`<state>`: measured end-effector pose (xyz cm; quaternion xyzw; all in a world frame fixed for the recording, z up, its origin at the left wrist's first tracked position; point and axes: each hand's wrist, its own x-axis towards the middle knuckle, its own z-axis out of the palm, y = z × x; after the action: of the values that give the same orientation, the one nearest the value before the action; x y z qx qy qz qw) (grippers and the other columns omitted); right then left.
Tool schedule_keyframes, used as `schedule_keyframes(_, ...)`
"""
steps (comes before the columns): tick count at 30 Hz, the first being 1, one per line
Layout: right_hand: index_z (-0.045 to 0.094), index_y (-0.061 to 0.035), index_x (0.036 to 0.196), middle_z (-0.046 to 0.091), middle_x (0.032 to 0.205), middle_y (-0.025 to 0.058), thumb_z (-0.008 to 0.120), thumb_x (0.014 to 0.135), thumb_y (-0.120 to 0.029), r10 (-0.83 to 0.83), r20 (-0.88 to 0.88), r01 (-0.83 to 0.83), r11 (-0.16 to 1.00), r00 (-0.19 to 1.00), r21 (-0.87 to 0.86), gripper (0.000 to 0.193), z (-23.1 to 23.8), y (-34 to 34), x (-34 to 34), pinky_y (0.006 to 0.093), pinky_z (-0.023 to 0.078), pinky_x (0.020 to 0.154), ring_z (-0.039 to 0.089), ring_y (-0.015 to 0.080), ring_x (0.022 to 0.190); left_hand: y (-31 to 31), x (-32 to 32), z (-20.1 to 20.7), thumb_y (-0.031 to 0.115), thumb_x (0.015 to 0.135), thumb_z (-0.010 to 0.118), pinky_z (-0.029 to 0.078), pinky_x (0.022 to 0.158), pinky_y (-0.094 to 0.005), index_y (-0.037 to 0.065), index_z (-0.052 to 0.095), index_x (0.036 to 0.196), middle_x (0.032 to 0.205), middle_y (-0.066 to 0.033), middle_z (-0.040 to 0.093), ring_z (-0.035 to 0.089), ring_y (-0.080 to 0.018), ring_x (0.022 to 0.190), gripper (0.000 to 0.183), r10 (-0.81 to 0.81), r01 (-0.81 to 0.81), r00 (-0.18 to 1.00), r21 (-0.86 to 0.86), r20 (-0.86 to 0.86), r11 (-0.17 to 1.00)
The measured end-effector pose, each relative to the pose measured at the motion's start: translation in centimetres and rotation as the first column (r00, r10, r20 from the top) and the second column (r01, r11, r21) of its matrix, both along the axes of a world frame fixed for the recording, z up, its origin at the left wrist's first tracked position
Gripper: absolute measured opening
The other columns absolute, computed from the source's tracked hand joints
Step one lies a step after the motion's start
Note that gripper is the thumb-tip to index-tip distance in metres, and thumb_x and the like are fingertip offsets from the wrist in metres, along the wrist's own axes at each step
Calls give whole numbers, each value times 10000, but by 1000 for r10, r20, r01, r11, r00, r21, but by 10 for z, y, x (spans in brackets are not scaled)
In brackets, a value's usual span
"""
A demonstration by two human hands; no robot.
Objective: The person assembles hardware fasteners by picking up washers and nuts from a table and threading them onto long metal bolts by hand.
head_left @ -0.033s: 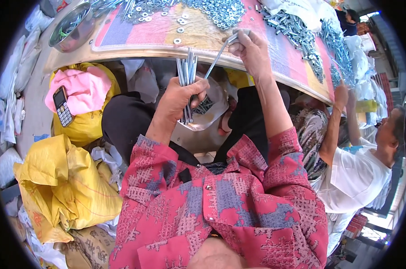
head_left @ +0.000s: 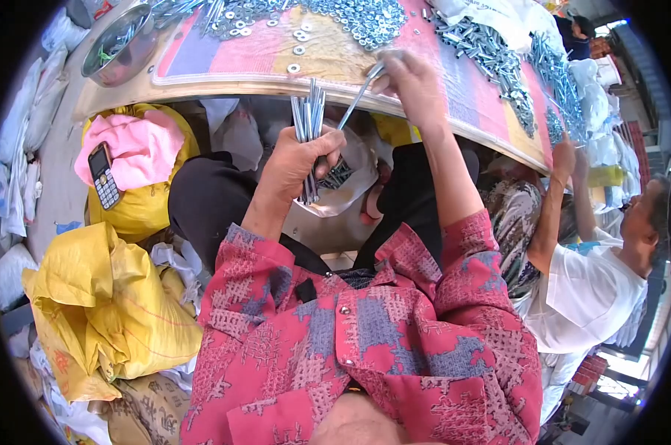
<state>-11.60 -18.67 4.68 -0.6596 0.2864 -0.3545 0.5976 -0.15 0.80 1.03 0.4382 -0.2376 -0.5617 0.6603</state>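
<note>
My left hand (head_left: 306, 156) is closed around an upright bundle of long thin metal rods (head_left: 308, 111), just off the table's near edge. One separate thin metal rod (head_left: 357, 102) slants up from beside the left fingers to my right hand (head_left: 415, 89). There the right fingertips pinch its upper end, where a thicker silvery part shows. The fingers partly cover that part, and the right hand is slightly blurred. Under my left hand, between the knees, a whitish bag (head_left: 357, 185) holds more metal pieces.
On the striped table cloth (head_left: 235, 59) lie heaps of washers and nuts (head_left: 365, 22) and metal sleeves (head_left: 484, 52). A metal bowl (head_left: 120, 63) stands at far left. Yellow sacks (head_left: 139, 319) and a keypad phone (head_left: 104, 176) lie left. A co-worker in white (head_left: 584, 297) sits right.
My right hand has turned and shifted slightly around the rod's upper end. The left hand and its bundle stay in place.
</note>
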Motion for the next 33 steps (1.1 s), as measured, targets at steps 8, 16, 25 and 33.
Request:
schedule_keyframes(8, 671, -29, 975, 649, 781, 24, 645, 902, -215, 285, -190, -284, 958, 940, 32, 201, 29, 31, 32, 200, 446, 660, 565, 70, 680, -1, 10, 6, 162, 870, 672, 368, 415, -195, -18, 648, 949, 736, -68, 649, 544, -81, 516, 198, 267, -269, 959, 7, 92, 963)
schedule_keyframes(16, 694, -1, 991, 655, 747, 44, 644, 883, -278, 598, -368, -590, 794, 712, 149, 302, 31, 58, 47, 328, 488, 726, 611, 178, 757, 5, 27, -12, 169, 920, 616, 388, 407, -195, -21, 588, 1110, 876, -100, 636, 559, -113, 560, 270, 124, -171, 822, -32, -556, 985)
schedule_keyframes(25, 676, -55, 978, 673, 830, 145, 573, 882, -288, -403, -395, -195, 452, 826, -870, 273, -29, -46, 148, 411, 491, 733, 640, 282, 802, 7, 35, 4, 122, 887, 658, 410, 437, -183, -41, 575, 1157, 759, -92, 602, 477, -76, 502, 326, 66, -145, 821, -95, -568, 985)
schedule_keyframes(33, 659, -29, 817, 655, 723, 114, 562, 905, -252, -131, -304, -56, 842, 944, -537, 258, 0, -11, 95, 318, 436, 561, 570, 219, 587, 0, 25, 2, 115, 853, 686, 361, 423, -174, -61, 620, 1100, 727, -68, 613, 483, -74, 503, 310, 208, -207, 947, 31, -244, 978)
